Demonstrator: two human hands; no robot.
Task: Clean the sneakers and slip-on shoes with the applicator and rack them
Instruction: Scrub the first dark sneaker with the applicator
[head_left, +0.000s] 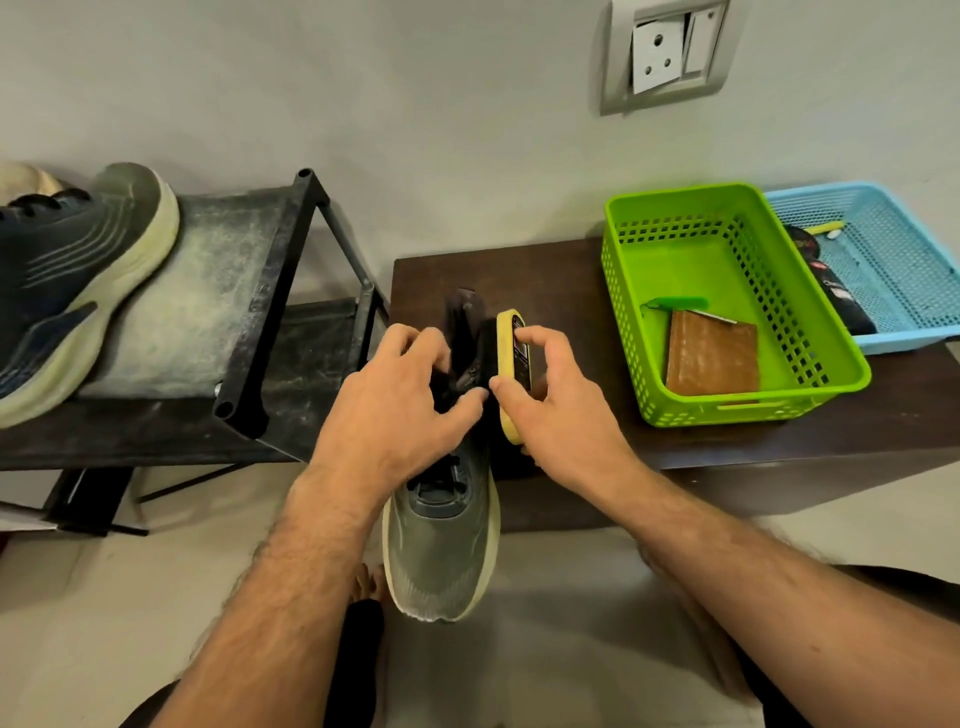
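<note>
Left hand (400, 384) grips the dark collar and tongue of a grey-green knit sneaker (441, 545), toe pointing near, pale foam sole, heel over the near edge of a dark wooden table (519, 270); right hand (550, 400) pinches an oblong yellow-edged applicator (514, 364) with thumb and fingers, pressed against the shoe's right side. At left, a second dark blue sneaker (62, 291), chunky cream sole, sits on the dusty fabric shelf of a black metal rack (270, 291). Far right: perforated green plastic basket (779, 405) holding a brown leather wallet (711, 353), touching a blue mesh basket (904, 332).
</note>
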